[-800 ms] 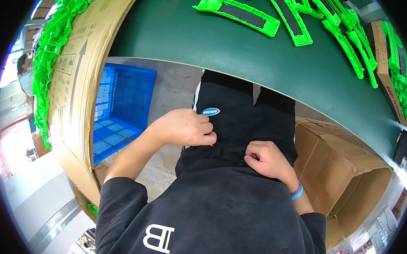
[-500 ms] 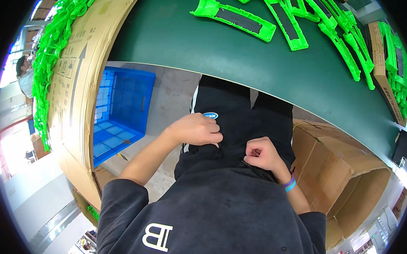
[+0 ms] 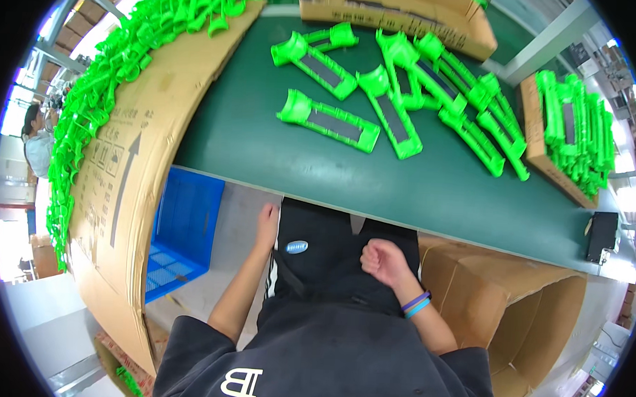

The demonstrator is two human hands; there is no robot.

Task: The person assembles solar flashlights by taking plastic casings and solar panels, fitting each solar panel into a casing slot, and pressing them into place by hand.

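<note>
a workshop floor seen from above, with a dark green tabletop (image 3: 278, 134) bending across the upper half of the view and pale concrete below it. far left, another person (image 3: 36, 143) stands at the edge of the picture. next to them a long sheet of cardboard (image 3: 122, 185) curves along the tabletop's left end, heaped along its outer rim with bright green plastic parts (image 3: 90, 99). under the tabletop edge sits a blue plastic crate (image 3: 184, 229) on the floor.

the left hand (image 3: 267, 221) hangs down beside the left thigh of the black trousers (image 3: 316, 261), fingers loose and holding nothing, just beside a small oval blue badge (image 3: 297, 247) on the cloth. the right hand (image 3: 380, 260) is clenched into a fist over the lap, a purple and blue wristband (image 3: 416, 304) on its wrist; whether anything is inside the fist cannot be told.

well above both hands, green handle-shaped pieces with grey inlays (image 3: 331, 122) lie scattered on the tabletop, untouched. further right a shallow cardboard tray (image 3: 543, 157) carries more of them, and an open brown carton (image 3: 531, 311) stands on the floor at the lower right.
</note>
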